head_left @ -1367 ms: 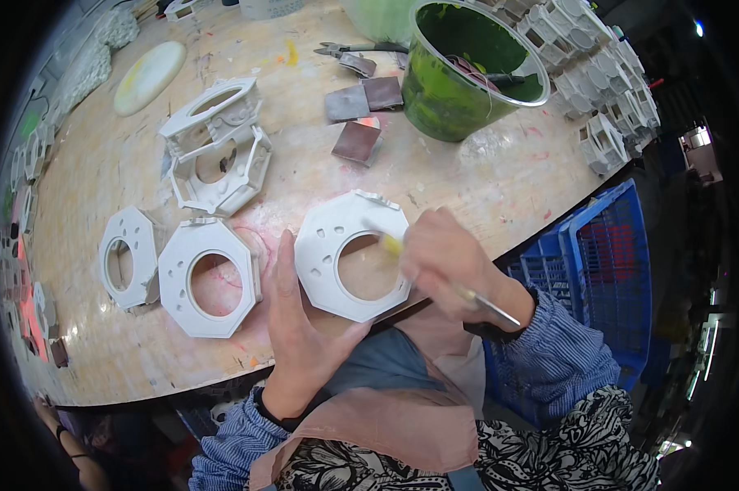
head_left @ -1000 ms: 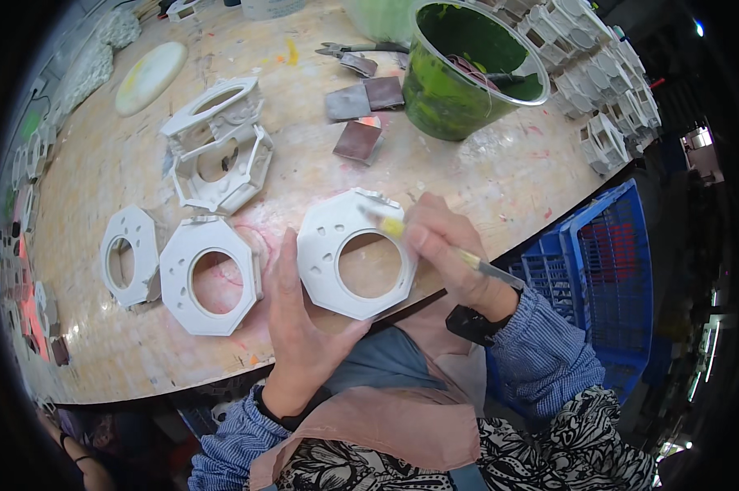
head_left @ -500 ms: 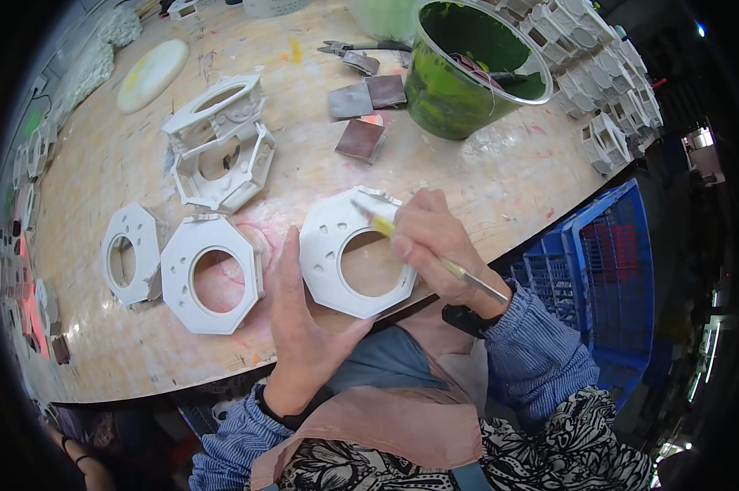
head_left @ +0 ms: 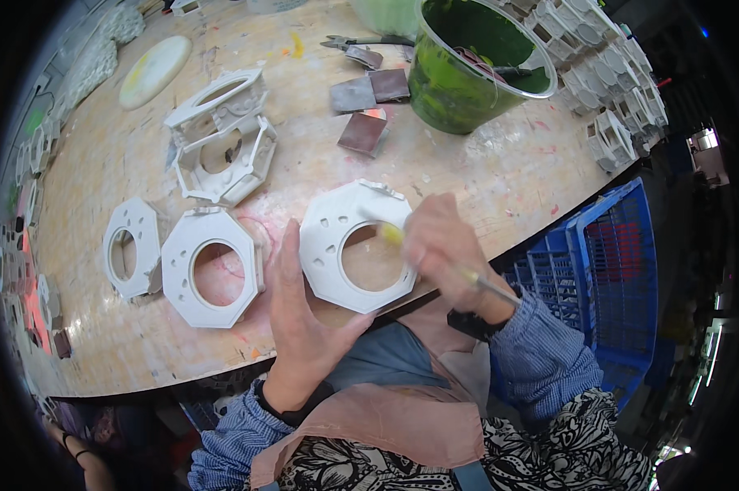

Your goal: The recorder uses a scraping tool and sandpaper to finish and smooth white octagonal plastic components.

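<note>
While my right hand (head_left: 441, 241) is wrapped around a yellow-gripped tool (head_left: 392, 235), my left hand (head_left: 304, 335), thumb and fingers apart, borders the white frame (head_left: 325, 277) at the desk's (head_left: 500, 192) near edge.

No text, label, number or sign can be read. Pale tub (head_left: 276, 5) at the table's (head_left: 296, 168) far edge, cut off by the view's upper border, seems to carry faint marks on its side; too small and blurred to make out.
</note>
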A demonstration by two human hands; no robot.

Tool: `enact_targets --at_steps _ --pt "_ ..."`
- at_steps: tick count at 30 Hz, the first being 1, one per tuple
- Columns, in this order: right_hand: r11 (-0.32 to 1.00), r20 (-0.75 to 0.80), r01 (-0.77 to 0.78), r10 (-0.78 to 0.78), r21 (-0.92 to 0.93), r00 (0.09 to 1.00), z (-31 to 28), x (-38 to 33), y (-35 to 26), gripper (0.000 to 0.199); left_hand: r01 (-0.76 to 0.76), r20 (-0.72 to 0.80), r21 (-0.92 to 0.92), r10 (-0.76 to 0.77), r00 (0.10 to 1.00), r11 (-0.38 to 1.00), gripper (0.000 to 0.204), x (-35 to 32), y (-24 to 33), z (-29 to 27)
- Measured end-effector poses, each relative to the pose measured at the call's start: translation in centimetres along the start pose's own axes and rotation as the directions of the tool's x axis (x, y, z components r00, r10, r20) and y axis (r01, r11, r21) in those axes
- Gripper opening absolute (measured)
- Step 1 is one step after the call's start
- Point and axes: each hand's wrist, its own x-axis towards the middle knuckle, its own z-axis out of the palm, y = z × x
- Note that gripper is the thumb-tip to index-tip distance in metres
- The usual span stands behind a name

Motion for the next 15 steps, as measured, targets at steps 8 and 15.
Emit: enact_targets --at_steps 8,15 --pt "0.998 0.095 0.056 -0.052 -0.035 0.994 1.2 0.3 -1.9 0.021 -0.002 -0.012 -0.013 0.002 1.000 1.000 0.117 0.0 -0.1 0.2" --pt "0.998 0.075 -0.069 0.069 -0.013 0.995 1.1 0.4 -2.2 0.020 0.016 0.008 -0.040 -0.016 1.000 0.999 0.117 -0.2 -0.2 0.0"
